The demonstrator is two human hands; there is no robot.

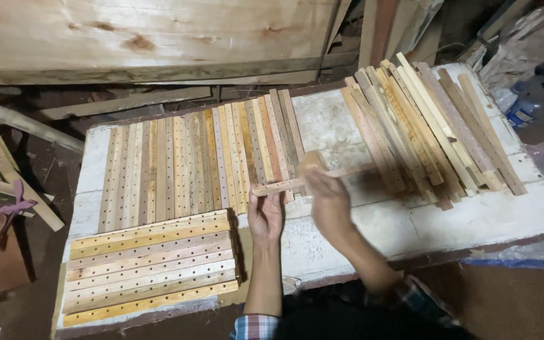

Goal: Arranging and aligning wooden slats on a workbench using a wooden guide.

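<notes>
A drilled slat (278, 186) was pinched level by the left hand (264, 217) — steadied for the right hand (327, 203), blurred, its finger state not discernible.

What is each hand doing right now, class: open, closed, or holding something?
Left hand: closed on one end of a thin wooden strip.
Right hand: blurred, over the same strip; its grip cannot be told.
</notes>
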